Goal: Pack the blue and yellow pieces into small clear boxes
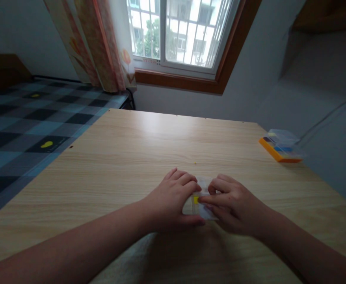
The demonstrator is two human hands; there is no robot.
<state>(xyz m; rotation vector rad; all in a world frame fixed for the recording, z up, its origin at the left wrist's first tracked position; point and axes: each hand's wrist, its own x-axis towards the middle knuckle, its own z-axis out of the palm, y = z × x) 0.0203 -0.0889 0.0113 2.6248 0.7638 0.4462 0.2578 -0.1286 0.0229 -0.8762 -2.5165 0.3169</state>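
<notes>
A small clear plastic box [211, 213] lies on the wooden table, its transparent lid [202, 182] raised on the far side. My left hand [174, 201] grips the box's left edge, thumb at the near side and fingers at the far side. Inside the left part of the box shows a small yellow piece [196, 200]. Over the box, my right hand [235, 205] has its fingers bent, and one fingertip reaches the yellow piece. Whether those fingers pinch anything is hidden. A tiny yellow bit [195, 163] lies on the table beyond the box.
The pale wooden table [125, 157] fills the middle. At its right edge stands an orange case [279, 156] with an open clear lid and coloured contents. A bed with a checked cover [37, 126] adjoins on the left. Behind are a curtain [102, 47] and a barred window [185, 35].
</notes>
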